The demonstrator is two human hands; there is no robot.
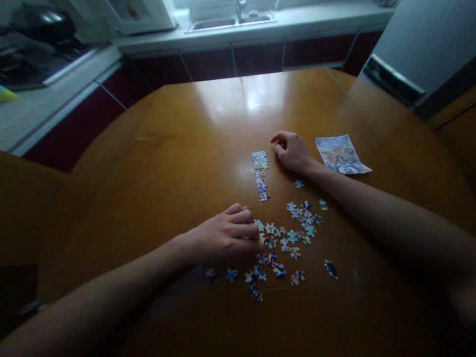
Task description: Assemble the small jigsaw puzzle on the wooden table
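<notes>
My left hand point(228, 230) reaches over the left side of a loose heap of jigsaw puzzle pieces point(293, 237), fingers bent and closed; whatever lies under the fingertips is hidden. A small piece point(246, 208) peeks out beyond its knuckles. Further back on the table, my right hand point(292, 148) rests loosely curled, with a gap between thumb and forefinger and nothing visible in it. Just left of that hand is a joined strip of puzzle pieces point(261, 176), with a straight left edge and a jagged right edge. A single blue piece point(298, 184) lies below the right wrist.
A creased picture sheet point(342, 154) lies beyond my right forearm on the wooden table point(208, 114). One dark piece point(330, 269) sits apart at the lower right. Behind the table are a counter with a sink point(219, 24), a stove at left and a pale appliance at right.
</notes>
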